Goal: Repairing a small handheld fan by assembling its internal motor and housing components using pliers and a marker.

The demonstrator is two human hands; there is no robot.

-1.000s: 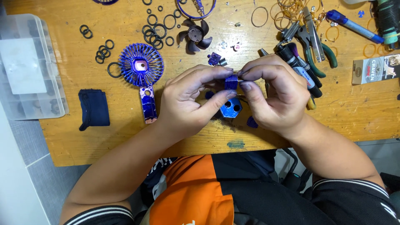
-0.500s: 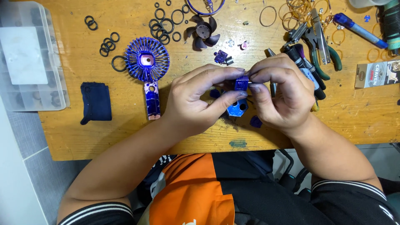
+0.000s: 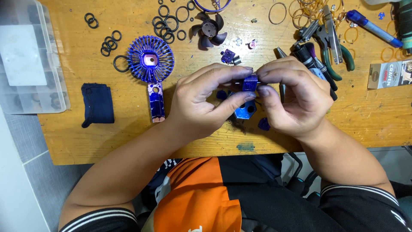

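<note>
Small blue block (image 3: 249,83) level, crosswise between both hands' fingertips.

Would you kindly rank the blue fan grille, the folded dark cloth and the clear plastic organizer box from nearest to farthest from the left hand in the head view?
1. Blue fan grille, up and to the left of the left hand.
2. Folded dark cloth, further left.
3. Clear plastic organizer box, at the table's far left edge.

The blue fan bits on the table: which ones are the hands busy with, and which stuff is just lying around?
In use:
small blue block part, pinched between left hand and right hand
blue hexagonal plastic piece, just under the hands

Lying about:
blue fan grille with handle
dark propeller blade
black rubber rings
green-handled pliers
clear plastic box
</note>
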